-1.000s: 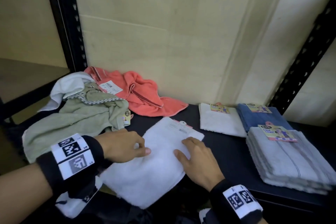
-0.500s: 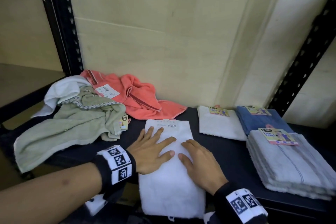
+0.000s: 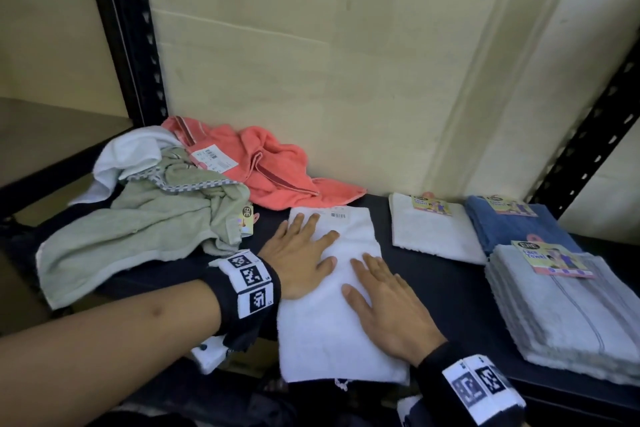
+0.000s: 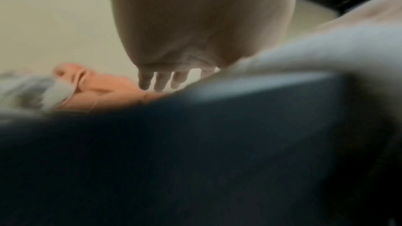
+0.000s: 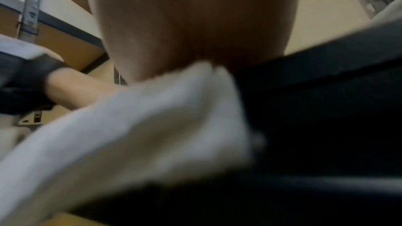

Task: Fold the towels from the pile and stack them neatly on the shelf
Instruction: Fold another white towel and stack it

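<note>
White terry towel [image 3: 332, 291], folded to a long strip, lies on the dark shelf [image 3: 446, 291]; long axis runs front to back, near end overhanging the edge. Left hand [image 3: 299, 260] and right hand [image 3: 388, 302] both flat on it, fingers spread, gripping nothing. Next fold probably near end toward wall. Folded stack [image 3: 568, 308] lies right, so right hand is nearer.

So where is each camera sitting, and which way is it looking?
Head: worn on the person's head, facing forward and down at the shelf; both forearms show, with the left hand and right hand lying flat on the white towel.
Left wrist: under the left hand, looking along it toward the fingers and the coral towel.
Right wrist: under the right hand, looking at the white towel; the left forearm shows too.
Shared: all three views show the white towel.
</note>
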